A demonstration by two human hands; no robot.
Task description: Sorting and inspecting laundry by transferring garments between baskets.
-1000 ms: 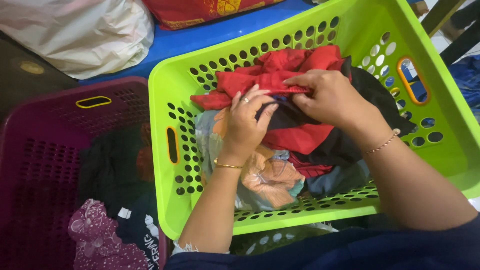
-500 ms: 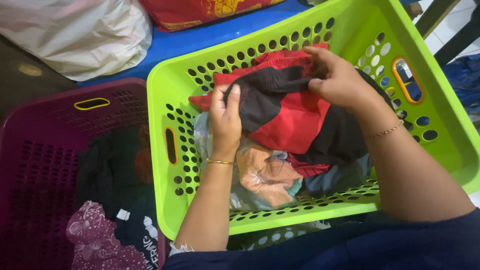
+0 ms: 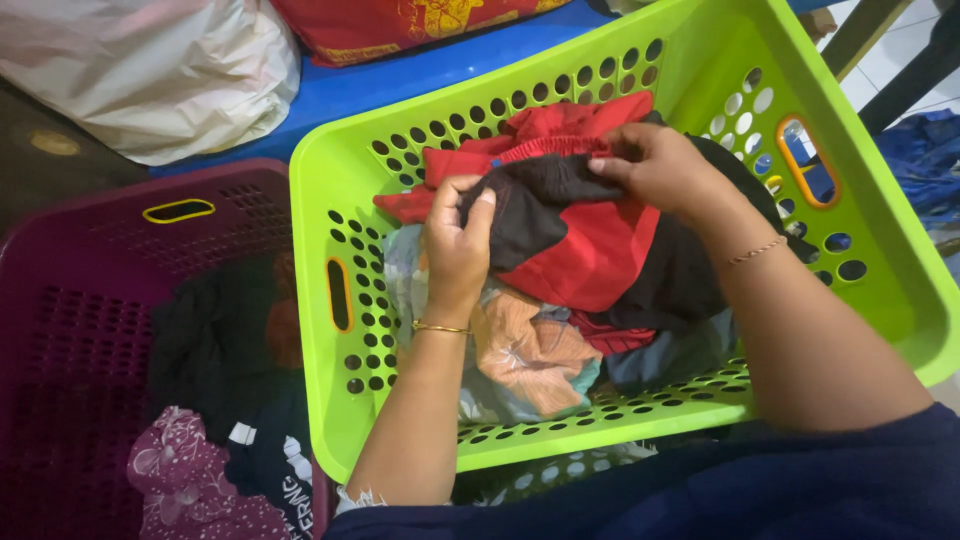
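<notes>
Head view: looks down on two laundry baskets, both hands of one person at work in the green one.
Hands: 2, bare, one thin gold bangle on each wrist.
Left hand [image 3: 456,245]: closed, fingers pinching the near-left edge of the red-and-black garment [image 3: 575,235].
Right hand [image 3: 660,170]: closed, fingers gripping the far top edge of the same garment, at its black band.
Garment position: held just above the clothes pile, inside the green basket [image 3: 880,180], toward its far half; black part on the left and right, red panel in the middle.
Baskets: 2. Green one perforated, with orange-rimmed handle slots on two sides. Purple basket [image 3: 90,300] just beside it on the left, touching or nearly so, yellow-rimmed handle slot.
Green basket contents: second red cloth [image 3: 560,125] under the held garment, one orange floral piece [image 3: 530,350] at the near side, a grey-blue piece next to it; exact count cannot be told.
Purple basket contents: dark clothes, one magenta floral piece [image 3: 180,470] at the near corner.
Behind baskets: 1 white plastic bag [image 3: 150,70], 1 red printed bag [image 3: 400,20], both on a blue surface [image 3: 400,75].
</notes>
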